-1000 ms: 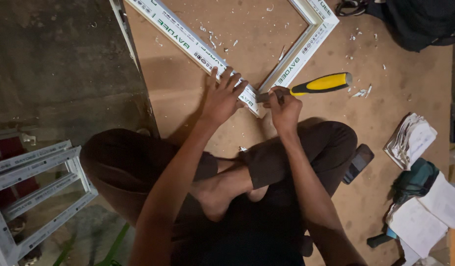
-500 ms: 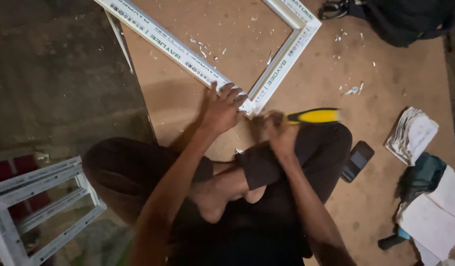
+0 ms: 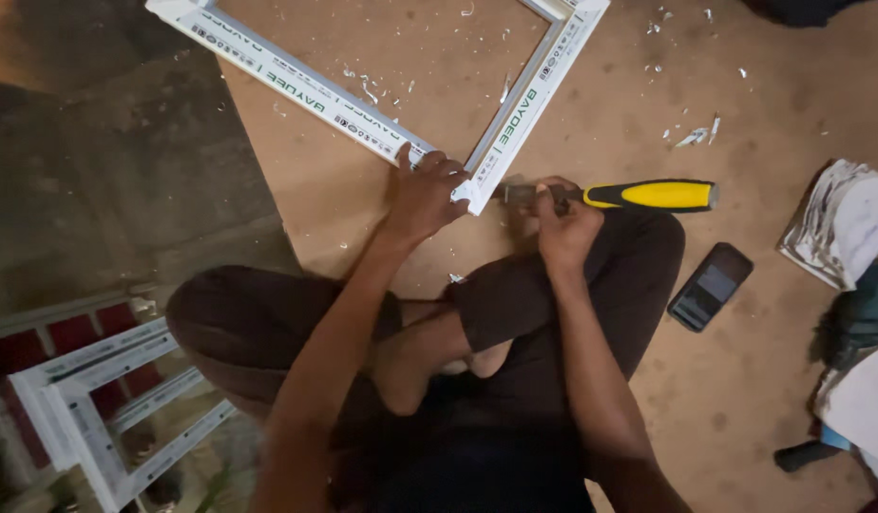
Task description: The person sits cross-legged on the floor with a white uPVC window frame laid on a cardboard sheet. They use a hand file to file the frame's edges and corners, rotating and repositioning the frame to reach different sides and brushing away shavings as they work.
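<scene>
Since a second ago my chisel (image 3: 610, 196) has swung down from a slant to lie nearly level, its yellow-and-black handle pointing right and its steel end now right at the near corner of the white window frame (image 3: 501, 133). My left hand (image 3: 422, 193) has stayed planted on that same corner throughout, so to my mind the work is still the trimming of this one joint, only from a flatter angle.

My right hand (image 3: 563, 223) is closed round the chisel low down, fingers wrapped over the metal shank just ahead of the handle. My left hand is spread flat, palm down, pressing the frame onto the board (image 3: 306, 190); it grips nothing.

The frame is a hollow plastic section, smooth and glossy white with green print along its faces, its two bars meeting in a mitred point between my hands. It lies on a matt brown sheet, dusty and a little stained. Thin, curled white shavings (image 3: 691, 138) are scattered over the board, inside the frame and to the far right of it.

A dark flat phone (image 3: 710, 285) lies on the board just right of my knee. Crumpled rags (image 3: 838, 223) sit at the right edge, and another white frame (image 3: 97, 418) lies off the board at the near left.
</scene>
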`<state>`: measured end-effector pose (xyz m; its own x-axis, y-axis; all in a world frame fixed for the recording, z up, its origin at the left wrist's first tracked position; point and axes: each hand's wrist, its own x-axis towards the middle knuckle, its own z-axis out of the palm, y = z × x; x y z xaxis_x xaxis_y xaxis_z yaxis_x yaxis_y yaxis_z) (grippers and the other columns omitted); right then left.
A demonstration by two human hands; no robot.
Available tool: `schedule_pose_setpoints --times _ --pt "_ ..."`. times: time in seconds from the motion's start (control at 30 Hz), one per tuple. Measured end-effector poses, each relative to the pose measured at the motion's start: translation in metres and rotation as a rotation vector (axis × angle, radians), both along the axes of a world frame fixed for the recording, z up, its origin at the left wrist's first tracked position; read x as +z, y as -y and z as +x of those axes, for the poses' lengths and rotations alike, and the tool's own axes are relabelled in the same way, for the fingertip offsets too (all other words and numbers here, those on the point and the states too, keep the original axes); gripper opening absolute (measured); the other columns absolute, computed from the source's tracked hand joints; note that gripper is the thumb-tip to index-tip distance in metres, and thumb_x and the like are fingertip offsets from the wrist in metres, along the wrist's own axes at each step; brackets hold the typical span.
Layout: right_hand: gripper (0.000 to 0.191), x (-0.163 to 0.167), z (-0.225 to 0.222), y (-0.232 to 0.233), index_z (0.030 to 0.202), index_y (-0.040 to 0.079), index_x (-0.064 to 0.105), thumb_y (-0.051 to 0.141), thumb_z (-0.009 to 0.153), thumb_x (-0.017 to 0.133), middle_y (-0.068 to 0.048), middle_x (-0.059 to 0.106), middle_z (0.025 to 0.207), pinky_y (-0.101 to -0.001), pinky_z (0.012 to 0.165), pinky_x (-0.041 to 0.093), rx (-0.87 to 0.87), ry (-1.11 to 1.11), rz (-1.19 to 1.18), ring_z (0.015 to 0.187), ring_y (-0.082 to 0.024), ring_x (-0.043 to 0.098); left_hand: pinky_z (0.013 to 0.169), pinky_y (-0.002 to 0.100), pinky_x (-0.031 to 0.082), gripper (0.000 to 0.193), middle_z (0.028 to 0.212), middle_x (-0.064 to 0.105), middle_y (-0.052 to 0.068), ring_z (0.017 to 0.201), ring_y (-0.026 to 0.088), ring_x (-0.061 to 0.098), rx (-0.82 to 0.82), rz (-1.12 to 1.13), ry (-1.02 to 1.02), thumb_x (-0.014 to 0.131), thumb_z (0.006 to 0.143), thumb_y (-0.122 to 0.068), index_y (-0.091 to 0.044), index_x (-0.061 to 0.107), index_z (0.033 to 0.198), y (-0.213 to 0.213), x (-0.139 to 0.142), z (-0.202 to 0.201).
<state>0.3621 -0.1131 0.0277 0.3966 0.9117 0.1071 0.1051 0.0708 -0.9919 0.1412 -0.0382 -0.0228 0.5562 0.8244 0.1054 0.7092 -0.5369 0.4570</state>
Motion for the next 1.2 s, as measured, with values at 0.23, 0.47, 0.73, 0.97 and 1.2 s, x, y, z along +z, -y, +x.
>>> schedule_pose_setpoints --times 0.23,0.47,0.73,0.97,1.2 --pt "0.008 0.006 0.002 0.001 0.102 -0.013 0.068 -0.006 0.099 0.066 -0.008 0.072 0.089 -0.0277 0.068 0.063 -0.01 0.054 0.01 0.076 -0.014 0.072 0.11 0.074 0.017 0.039 0.123 0.07 -0.004 0.125 0.021 0.052 -0.049 0.0 -0.089 0.075 0.083 -0.038 -0.019 0.076 0.117 -0.009 0.004 0.0" --pt "0.006 0.001 0.002 0.002 0.101 -0.01 0.073 -0.006 0.097 0.07 -0.006 0.07 0.086 -0.0257 0.063 0.053 -0.066 0.2 -0.018 0.071 -0.008 0.06 0.121 0.069 0.019 0.023 0.117 0.074 -0.009 0.122 0.016 0.057 -0.02 -0.014 -0.164 0.066 0.094 -0.022 -0.026 0.079 0.112 -0.014 0.007 0.004" --pt "0.008 0.004 0.002 -0.003 0.099 -0.008 0.072 -0.004 0.096 0.067 -0.004 0.072 0.084 -0.0245 0.065 0.059 -0.047 0.108 0.002 0.071 -0.006 0.067 0.114 0.066 0.011 0.051 0.111 0.071 0.007 0.117 0.027 0.057 -0.103 -0.096 0.118 0.086 0.067 -0.033 -0.008 0.075 0.11 -0.013 0.018 0.003" --pt "0.007 0.006 0.002 -0.003 0.099 -0.008 0.072 -0.002 0.095 0.069 -0.004 0.072 0.084 -0.0241 0.066 0.057 -0.053 0.171 0.003 0.072 -0.006 0.065 0.104 0.049 0.039 0.028 0.097 0.072 0.009 0.107 0.03 0.06 -0.049 -0.174 0.185 0.085 0.074 -0.019 -0.009 0.079 0.099 -0.021 0.023 0.006" --pt "0.009 0.004 0.007 -0.001 0.096 -0.008 0.072 0.001 0.095 0.07 -0.006 0.072 0.086 -0.0246 0.067 0.051 -0.056 0.256 0.018 0.074 -0.006 0.062 0.085 0.043 0.054 0.022 0.094 0.075 0.012 0.092 0.033 0.067 -0.141 -0.122 0.215 0.072 0.079 -0.001 -0.01 0.082 0.096 -0.037 0.029 0.009"
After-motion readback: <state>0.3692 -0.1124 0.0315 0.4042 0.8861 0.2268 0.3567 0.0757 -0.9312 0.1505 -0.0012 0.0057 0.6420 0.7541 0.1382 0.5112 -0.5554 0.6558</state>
